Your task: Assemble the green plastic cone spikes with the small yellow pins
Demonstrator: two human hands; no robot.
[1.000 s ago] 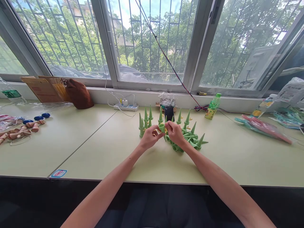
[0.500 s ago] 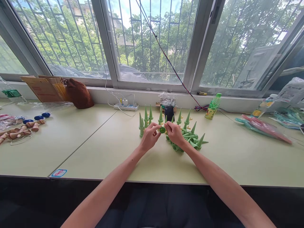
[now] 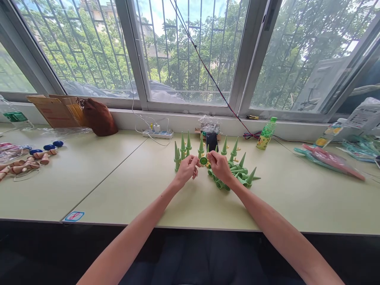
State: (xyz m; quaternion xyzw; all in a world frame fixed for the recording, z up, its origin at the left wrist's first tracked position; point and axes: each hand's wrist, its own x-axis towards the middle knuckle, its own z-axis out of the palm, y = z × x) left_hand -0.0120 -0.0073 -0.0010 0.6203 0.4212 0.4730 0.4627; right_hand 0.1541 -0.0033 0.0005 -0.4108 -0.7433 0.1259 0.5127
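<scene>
Grip of right hand (image 3: pixel 219 164) clamps round green plastic piece (image 3: pixel 203 161) at three o'clock; left hand (image 3: pixel 186 171), unclear; slack could drop it.

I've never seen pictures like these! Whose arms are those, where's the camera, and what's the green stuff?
There's no robot, just a person's bare left hand and right hand. Every picture comes from a camera worn on that person's head, looking forward and down. On the pale table, green spikes stand upright, and more green parts lie in a pile. Farther back are a green bottle and, to the left, a brown pouch. The right fingers seem to hold a small green piece, its round end facing the camera. The left fingers are close beside it; I can't tell whether they touch.
</scene>
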